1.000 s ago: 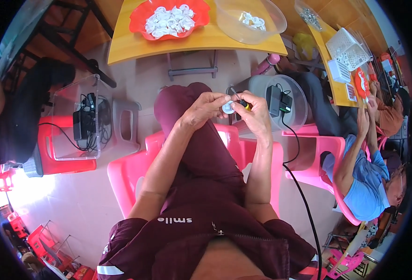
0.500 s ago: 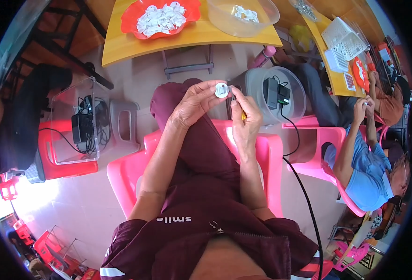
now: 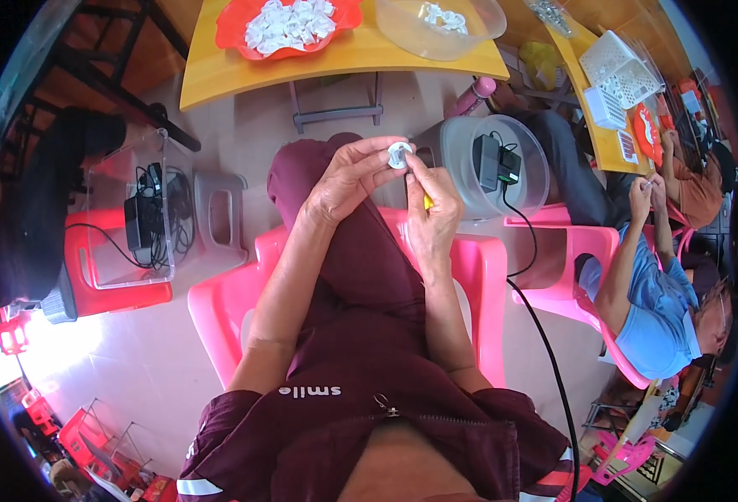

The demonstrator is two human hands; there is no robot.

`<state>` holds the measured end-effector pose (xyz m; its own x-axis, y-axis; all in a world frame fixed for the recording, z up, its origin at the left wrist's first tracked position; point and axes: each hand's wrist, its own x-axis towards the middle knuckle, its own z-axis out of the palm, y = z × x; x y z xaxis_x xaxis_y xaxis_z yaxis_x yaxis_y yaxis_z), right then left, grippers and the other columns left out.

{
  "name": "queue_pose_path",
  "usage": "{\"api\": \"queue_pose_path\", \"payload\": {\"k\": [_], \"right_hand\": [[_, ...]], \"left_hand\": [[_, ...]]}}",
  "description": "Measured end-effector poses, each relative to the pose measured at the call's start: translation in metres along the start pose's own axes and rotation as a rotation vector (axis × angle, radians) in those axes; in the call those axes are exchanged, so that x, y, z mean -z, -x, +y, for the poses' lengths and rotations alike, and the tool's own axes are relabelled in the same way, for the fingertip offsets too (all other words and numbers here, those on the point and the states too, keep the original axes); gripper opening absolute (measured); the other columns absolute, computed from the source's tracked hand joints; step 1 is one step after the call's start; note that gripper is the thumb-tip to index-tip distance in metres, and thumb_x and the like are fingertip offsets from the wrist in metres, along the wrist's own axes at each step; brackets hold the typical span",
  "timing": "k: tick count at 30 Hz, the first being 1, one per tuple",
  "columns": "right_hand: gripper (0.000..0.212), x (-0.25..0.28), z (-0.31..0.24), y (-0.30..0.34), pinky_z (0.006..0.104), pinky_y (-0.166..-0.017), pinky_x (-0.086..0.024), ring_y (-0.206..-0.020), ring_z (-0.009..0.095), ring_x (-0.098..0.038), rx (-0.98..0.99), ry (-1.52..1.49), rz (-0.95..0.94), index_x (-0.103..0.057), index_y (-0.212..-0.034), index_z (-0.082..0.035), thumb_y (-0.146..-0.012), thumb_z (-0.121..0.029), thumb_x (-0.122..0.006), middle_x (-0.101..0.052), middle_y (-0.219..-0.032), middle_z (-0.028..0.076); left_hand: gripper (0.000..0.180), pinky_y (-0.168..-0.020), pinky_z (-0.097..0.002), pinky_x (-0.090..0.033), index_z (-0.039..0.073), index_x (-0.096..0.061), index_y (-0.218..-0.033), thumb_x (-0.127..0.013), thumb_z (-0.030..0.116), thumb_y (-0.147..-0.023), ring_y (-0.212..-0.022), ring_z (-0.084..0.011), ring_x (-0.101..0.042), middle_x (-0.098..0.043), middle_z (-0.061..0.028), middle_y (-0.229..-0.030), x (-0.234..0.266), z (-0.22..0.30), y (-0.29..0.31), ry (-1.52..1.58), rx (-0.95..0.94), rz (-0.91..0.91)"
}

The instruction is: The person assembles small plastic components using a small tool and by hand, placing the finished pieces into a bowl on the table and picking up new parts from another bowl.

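Observation:
Above my knees, my left hand (image 3: 354, 180) pinches a small round white plastic part (image 3: 399, 154) with grey detail in its middle. My right hand (image 3: 434, 205) comes in from the other side, a fingertip against the part's edge. Its curled fingers hold a slim tool with a yellow handle (image 3: 427, 202). Most of that tool is hidden by the hand, so its kind does not show.
Ahead on the wooden table (image 3: 344, 77), a red scalloped dish (image 3: 229, 32) holds many white parts, and a clear bowl (image 3: 402, 42) holds several. Tubs with power adapters stand left (image 3: 101, 251) and right (image 3: 536, 180). A black cable (image 3: 545, 351) hangs at right. A co-worker (image 3: 649, 301) sits there.
My right hand has shifted slightly left, bringing its fingertip onto the white part's edge. The part has turned a little in my left fingers. The table sits slightly higher in the picture.

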<state>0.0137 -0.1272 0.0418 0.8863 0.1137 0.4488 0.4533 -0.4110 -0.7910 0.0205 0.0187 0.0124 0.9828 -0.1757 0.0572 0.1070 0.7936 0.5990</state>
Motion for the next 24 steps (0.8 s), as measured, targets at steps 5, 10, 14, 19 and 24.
{"api": "queue_pose_path", "payload": {"k": [5,10,14,19,24], "right_hand": [[0.035,-0.003,0.0,0.0,0.0306,-0.054,-0.04,-0.058,0.017,-0.05,0.008,-0.028,0.022,-0.067,-0.109,-0.011,-0.08,0.005,-0.06,-0.049,-0.069,0.007],[0.034,-0.004,0.002,0.0,0.0295,-0.054,-0.04,-0.058,0.016,-0.049,0.009,-0.058,0.022,-0.068,-0.109,-0.011,-0.079,0.006,-0.061,-0.049,-0.069,0.007],[0.035,-0.004,0.007,0.0,0.0284,-0.053,-0.04,-0.058,0.015,-0.048,0.04,-0.064,0.019,-0.068,-0.109,-0.011,-0.079,0.006,-0.061,-0.048,-0.068,0.006],[0.032,-0.002,0.009,0.0,0.0263,-0.054,-0.038,-0.06,0.013,-0.046,0.04,-0.057,-0.01,-0.068,-0.11,-0.01,-0.081,0.004,-0.061,-0.049,-0.069,0.004],[0.028,-0.001,0.012,0.0,0.0248,-0.055,-0.036,-0.062,0.011,-0.045,0.042,-0.065,-0.03,-0.068,-0.11,-0.008,-0.084,0.002,-0.06,-0.051,-0.071,0.003]], "left_hand": [[0.029,-0.096,-0.0331,-0.047,-0.002,-0.057,-0.118,-0.056,0.009,-0.091,-0.108,-0.0186,-0.058,-0.06,-0.0119,-0.116,0.0,-0.001,0.001,-0.028,-0.009,0.021],[0.029,-0.095,-0.0327,-0.048,-0.001,-0.057,-0.118,-0.057,0.008,-0.09,-0.106,-0.0178,-0.058,-0.061,-0.0106,-0.115,0.001,-0.001,0.001,-0.041,-0.013,0.034],[0.031,-0.097,-0.0338,-0.047,-0.002,-0.055,-0.119,-0.057,0.009,-0.09,-0.111,-0.02,-0.057,-0.059,-0.0128,-0.118,0.003,-0.001,0.001,-0.06,-0.012,0.028],[0.03,-0.097,-0.0339,-0.047,-0.002,-0.055,-0.119,-0.056,0.009,-0.091,-0.11,-0.0205,-0.057,-0.059,-0.0134,-0.117,0.004,-0.002,0.001,-0.06,-0.005,0.033],[0.029,-0.095,-0.0332,-0.048,-0.003,-0.057,-0.117,-0.057,0.009,-0.091,-0.105,-0.0183,-0.059,-0.062,-0.0114,-0.113,0.001,-0.001,0.002,-0.039,-0.006,0.043]]}}
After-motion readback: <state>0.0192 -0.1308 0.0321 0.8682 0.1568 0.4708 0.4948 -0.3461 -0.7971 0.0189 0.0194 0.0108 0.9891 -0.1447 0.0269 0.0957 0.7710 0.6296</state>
